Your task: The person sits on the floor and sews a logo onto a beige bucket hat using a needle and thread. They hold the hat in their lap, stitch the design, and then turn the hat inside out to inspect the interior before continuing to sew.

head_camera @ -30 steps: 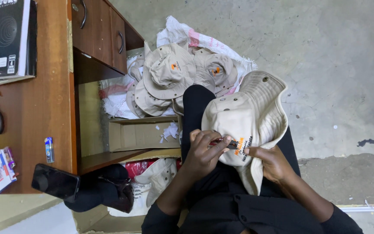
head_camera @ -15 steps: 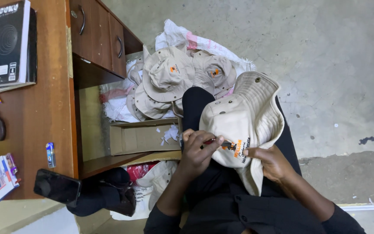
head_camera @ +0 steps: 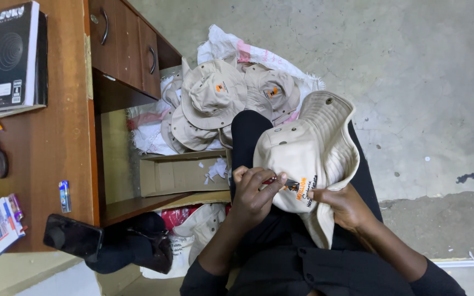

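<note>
On the wooden table [head_camera: 56,137] at left lie a book [head_camera: 9,55] and a phone [head_camera: 72,237]. A heap of finished-looking beige hats [head_camera: 215,101] sits on the floor. The left hand [head_camera: 253,194] pinches a small tool at the logo of the hat [head_camera: 308,159] on the lap; the right hand [head_camera: 346,205] grips its brim. Since before, the left hand has barely shifted.

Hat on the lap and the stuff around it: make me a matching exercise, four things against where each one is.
Things:
1. hat
2. phone
3. black book
4. hat pile

Places:
A. on the floor, atop a white sack
B. desk's near edge, overhanging
C. on the lap, between both hands
D. desk's far end

Pairs: 1-C, 2-B, 3-D, 4-A
</note>
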